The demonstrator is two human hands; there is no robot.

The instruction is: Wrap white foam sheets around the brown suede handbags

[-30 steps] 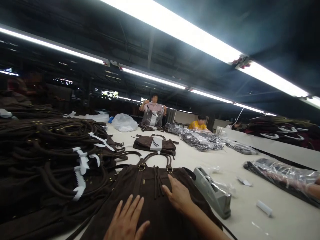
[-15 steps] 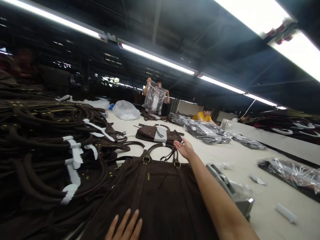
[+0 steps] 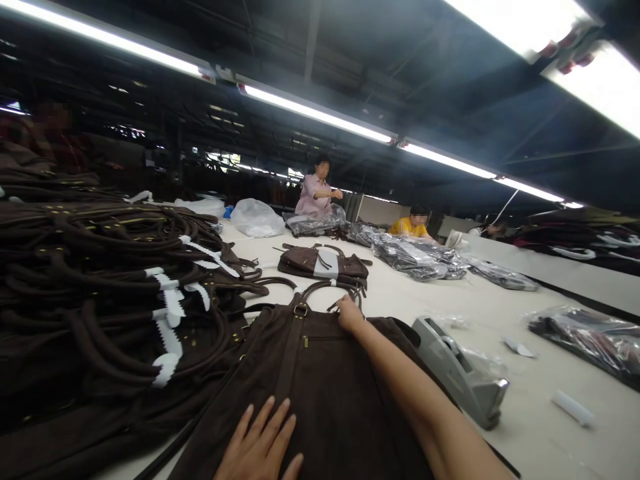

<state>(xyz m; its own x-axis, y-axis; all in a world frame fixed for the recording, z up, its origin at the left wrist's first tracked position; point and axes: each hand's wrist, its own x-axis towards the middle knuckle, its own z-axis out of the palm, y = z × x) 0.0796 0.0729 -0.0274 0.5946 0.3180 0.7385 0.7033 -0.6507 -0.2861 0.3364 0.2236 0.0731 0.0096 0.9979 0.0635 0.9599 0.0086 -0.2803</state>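
Note:
A dark brown bag (image 3: 330, 387) with two looped handles, a brass buckle and a small zip pull lies flat before me. On its lower left part my left hand (image 3: 263, 443) rests with fingers spread. My right hand (image 3: 351, 313) is at the bag's top edge by the right handle base, its fingers closed around something I cannot make out, near thin dark cords. The right buckle is hidden behind it. Just beyond the handles sits a folded brown bag (image 3: 300, 262) with a pale band round it.
Brown bags with white-wrapped handles are piled (image 3: 115, 300) at left. A grey tape dispenser (image 3: 455, 373) stands right of my forearm. Plastic-wrapped bags (image 3: 420, 257) and a white roll (image 3: 573, 408) lie on the table (image 3: 480, 313). People are at the far side.
My right hand has come down and nearer onto the bag's top edge, and its fingers have closed. More of my left hand shows. The far person has lowered the clear plastic bag.

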